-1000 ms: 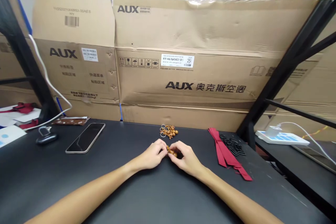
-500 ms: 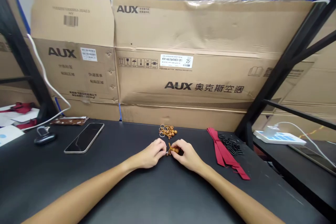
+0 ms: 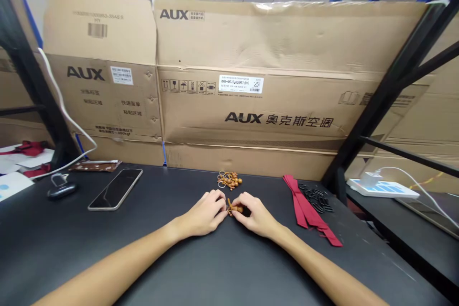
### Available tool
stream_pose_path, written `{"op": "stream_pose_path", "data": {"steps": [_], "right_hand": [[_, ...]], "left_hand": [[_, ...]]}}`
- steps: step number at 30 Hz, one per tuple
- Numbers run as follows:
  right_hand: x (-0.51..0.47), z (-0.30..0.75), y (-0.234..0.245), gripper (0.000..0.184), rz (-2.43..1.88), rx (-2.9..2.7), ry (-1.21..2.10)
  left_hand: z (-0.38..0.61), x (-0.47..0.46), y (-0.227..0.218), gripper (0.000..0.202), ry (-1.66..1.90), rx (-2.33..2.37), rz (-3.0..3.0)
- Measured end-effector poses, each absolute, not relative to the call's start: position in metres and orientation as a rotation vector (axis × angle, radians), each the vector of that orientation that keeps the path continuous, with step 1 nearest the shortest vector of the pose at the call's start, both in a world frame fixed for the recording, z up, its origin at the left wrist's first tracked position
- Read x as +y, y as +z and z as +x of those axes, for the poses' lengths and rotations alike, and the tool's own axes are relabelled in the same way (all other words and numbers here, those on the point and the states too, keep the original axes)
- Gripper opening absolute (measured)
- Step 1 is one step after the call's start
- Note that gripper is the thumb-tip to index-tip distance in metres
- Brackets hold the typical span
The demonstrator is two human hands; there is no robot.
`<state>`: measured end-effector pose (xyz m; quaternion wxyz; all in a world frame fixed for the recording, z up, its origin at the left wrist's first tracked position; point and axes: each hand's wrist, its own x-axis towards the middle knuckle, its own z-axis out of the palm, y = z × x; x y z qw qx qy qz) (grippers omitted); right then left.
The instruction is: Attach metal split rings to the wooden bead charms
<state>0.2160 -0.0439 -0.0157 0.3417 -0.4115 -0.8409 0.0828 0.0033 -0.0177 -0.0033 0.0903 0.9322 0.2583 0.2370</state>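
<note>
Both my hands meet at the middle of the black table [image 3: 215,267]. A small brown gourd-shaped wooden charm [image 3: 235,209] sits between them. My left hand [image 3: 206,215] pinches its left end with curled fingers. My right hand [image 3: 255,213] grips the charm's right side, fingers closed over it. Just behind my hands lies a small heap of similar wooden charms with metal key rings [image 3: 229,180].
Red ribbons [image 3: 308,210] and a pile of black rings [image 3: 317,198] lie to the right. A phone [image 3: 115,189], a black clip-like item [image 3: 60,187] and a brown packet [image 3: 95,166] lie at left. Cardboard AUX boxes [image 3: 251,86] wall the back. A power strip [image 3: 382,187] sits at far right.
My hands have stayed together on the charm, shifting slightly; the fingers have turned it a little between them. Nothing else on the table moved.
</note>
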Motion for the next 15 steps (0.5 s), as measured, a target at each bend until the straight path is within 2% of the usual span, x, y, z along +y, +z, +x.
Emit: {"op": "stream_pose_path", "data": {"steps": [10, 15], "right_hand": [[-0.0366, 0.2197, -0.0236, 0.006, -1.274, -2.122, 0.062], [-0.0414, 0.2177, -0.0199, 0.008, -1.118, -2.222, 0.157]], "left_hand": [[0.0019, -0.0178, -0.0022, 0.013, 0.696, 0.716, 2.755], [0.0026, -0.0180, -0.0040, 0.013, 0.730, 0.810, 2.709]]}}
